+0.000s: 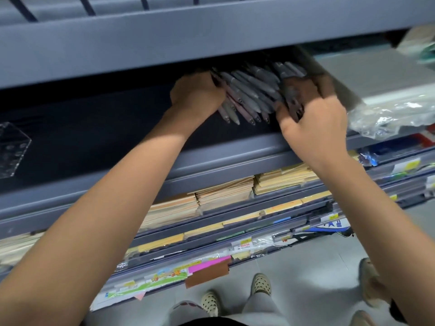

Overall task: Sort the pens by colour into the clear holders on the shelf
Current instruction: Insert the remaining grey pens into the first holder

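Note:
A bunch of several grey and pinkish pens lies slanted inside the dark shelf bay, tips toward me. My left hand is curled round the bunch's left side. My right hand grips several darker pens at the bunch's right side, its fingers curled over them. A clear holder with round holes stands at the far left of the same shelf, with no pen in it that I can see. The pens' far ends are hidden under the upper shelf.
The upper shelf edge overhangs the bay. Crumpled clear plastic wrap lies to the right. Below are shelves with stacks of tan envelopes and coloured paper. My feet stand on the grey floor.

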Demonstrator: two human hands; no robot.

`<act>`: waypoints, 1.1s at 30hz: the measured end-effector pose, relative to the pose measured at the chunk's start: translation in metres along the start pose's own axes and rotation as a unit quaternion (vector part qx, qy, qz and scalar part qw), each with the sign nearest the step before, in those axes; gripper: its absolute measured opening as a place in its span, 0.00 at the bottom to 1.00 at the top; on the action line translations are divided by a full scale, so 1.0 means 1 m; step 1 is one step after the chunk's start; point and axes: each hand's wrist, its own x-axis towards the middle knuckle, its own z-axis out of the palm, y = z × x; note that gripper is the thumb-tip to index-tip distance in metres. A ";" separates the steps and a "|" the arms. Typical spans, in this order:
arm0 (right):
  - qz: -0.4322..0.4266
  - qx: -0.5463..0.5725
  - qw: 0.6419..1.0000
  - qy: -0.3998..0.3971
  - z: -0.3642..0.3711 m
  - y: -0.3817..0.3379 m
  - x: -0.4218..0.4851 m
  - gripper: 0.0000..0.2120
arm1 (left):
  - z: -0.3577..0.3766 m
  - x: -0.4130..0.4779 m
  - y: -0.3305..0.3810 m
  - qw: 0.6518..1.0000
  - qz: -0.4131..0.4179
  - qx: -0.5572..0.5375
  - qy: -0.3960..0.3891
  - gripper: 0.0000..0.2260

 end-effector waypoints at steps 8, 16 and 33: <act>-0.103 0.045 0.978 -0.177 -0.004 0.012 0.004 0.17 | 0.019 0.054 0.005 0.996 0.026 -0.083 -0.017 0.26; -0.123 0.034 0.980 -0.150 0.001 0.014 0.013 0.18 | 0.027 0.063 0.019 0.975 0.067 -0.180 -0.114 0.22; -0.087 0.125 0.986 -0.069 0.001 0.008 0.012 0.10 | 0.040 0.070 0.021 0.976 0.079 -0.199 -0.038 0.19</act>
